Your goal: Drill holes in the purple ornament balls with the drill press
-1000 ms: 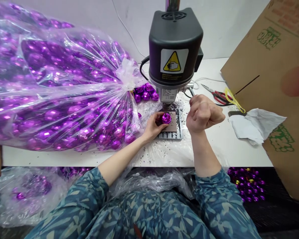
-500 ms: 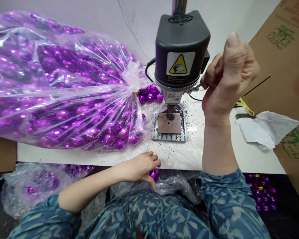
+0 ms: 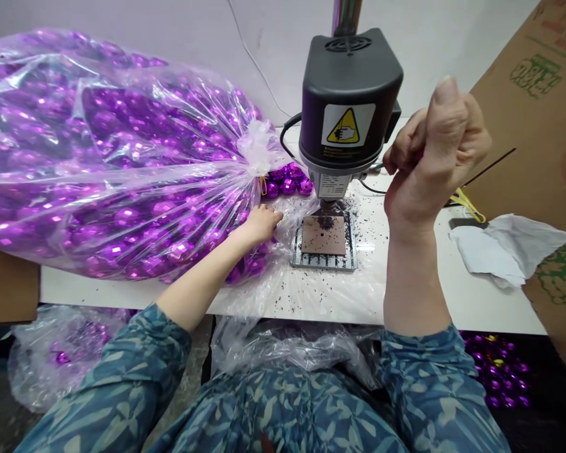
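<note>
My left hand point(image 3: 259, 225) reaches to the mouth of a big clear bag point(image 3: 113, 163) stuffed with shiny purple faceted balls. Its fingers stretch toward the balls at the opening, and I see nothing in them. My right hand point(image 3: 434, 157) is raised in a fist beside the black head of a small bench drill press point(image 3: 351, 107), closed on the press's lever, which is mostly hidden in the fist. Under the spindle lies a brown pad on a slotted metal plate point(image 3: 324, 259) with dark shavings on it and no ball.
Loose purple balls point(image 3: 287, 182) lie behind the press. A large cardboard box point(image 3: 538, 126) stands at the right, with crumpled white paper point(image 3: 509, 248) before it. More purple balls point(image 3: 497, 371) lie below the table's right edge. Crinkled plastic point(image 3: 287, 346) covers my lap.
A second ago my left hand held a ball under the spindle. It dropped to the table's front edge with the ball, then moved up to the bag's mouth. My right fist rose with the lever.
</note>
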A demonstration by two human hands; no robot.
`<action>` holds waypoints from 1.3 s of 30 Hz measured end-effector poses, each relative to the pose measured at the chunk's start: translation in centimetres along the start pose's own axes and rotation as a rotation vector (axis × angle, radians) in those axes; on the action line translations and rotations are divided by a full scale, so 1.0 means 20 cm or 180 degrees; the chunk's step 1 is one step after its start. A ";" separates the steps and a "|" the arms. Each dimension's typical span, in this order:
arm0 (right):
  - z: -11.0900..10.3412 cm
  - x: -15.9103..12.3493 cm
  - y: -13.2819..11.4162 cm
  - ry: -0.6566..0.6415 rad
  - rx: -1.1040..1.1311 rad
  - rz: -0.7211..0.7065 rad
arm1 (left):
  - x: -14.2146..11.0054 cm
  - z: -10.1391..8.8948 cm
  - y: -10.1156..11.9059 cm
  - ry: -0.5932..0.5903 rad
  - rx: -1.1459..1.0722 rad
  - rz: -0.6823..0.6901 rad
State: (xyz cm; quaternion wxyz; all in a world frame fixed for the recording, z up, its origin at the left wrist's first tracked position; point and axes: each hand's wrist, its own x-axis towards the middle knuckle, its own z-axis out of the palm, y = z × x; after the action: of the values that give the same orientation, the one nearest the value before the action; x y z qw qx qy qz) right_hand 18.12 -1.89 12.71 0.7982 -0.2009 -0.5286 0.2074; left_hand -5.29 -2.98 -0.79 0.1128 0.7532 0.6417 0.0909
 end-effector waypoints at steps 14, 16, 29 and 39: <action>-0.02 -0.02 0.02 -0.0035 -0.0116 -0.0025 | -0.24 0.12 0.35 -0.0346 -0.4913 -0.0583; -0.02 -0.03 0.01 -0.0093 -0.0167 0.0005 | -0.23 0.15 0.36 -0.0211 -0.4942 -0.0622; -0.03 -0.04 0.01 -0.0207 -0.0318 0.0053 | -0.08 0.36 0.28 0.0646 -0.4211 -0.0263; -0.03 -0.04 0.01 -0.0250 -0.0207 -0.0009 | -0.05 0.36 0.33 0.0770 -0.3337 0.0041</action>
State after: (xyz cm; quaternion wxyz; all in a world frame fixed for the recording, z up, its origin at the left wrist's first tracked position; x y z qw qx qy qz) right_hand 18.37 -2.32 11.78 0.7702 -0.2177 -0.5663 0.1967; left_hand 2.86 -5.40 -5.87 0.3983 0.5840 0.5140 0.4859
